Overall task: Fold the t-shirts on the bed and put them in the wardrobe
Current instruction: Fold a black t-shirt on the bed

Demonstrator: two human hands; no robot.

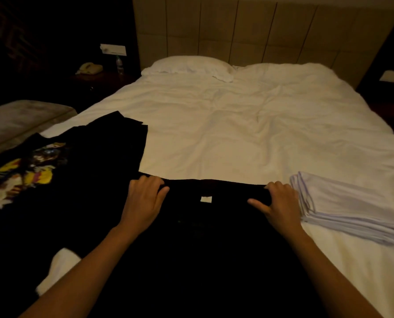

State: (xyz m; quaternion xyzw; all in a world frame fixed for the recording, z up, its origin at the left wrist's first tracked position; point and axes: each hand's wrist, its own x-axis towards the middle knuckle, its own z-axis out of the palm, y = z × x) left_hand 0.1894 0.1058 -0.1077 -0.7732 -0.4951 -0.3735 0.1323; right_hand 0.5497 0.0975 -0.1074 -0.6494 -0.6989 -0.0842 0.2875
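Left hand (144, 200) on far edge of black t-shirt (191, 249), fingers curled over the edge, thumb out toward the middle; gripping the fabric. Right hand (277, 201) on the same edge, further right, fingers curled over the cloth, thumb stretched flat toward the left hand; also gripping. Small white neck label (206, 199) midway between the hands, just nearer than the gripped edge. Shirt spread flat on the bed (249, 125), running from the hands back under both forearms (lower part too dark to make out).

Just right of right hand, nearly touching it: folded pale t-shirt (343, 207), layered edges facing the hand. Left of left hand: black printed t-shirt (26, 173), yellow and multicoloured graphic face up, lying unfolded; a dark sleeve or further dark cloth (124, 134) beyond it, ahead-left of the left hand. Small white patch (58, 269) beside left forearm, identity unclear.

Far beyond the hands: white pillow (189, 65) against tan panelled headboard (260, 26). Far ahead-left: nightstand with telephone (90, 68) and water bottle (119, 64).
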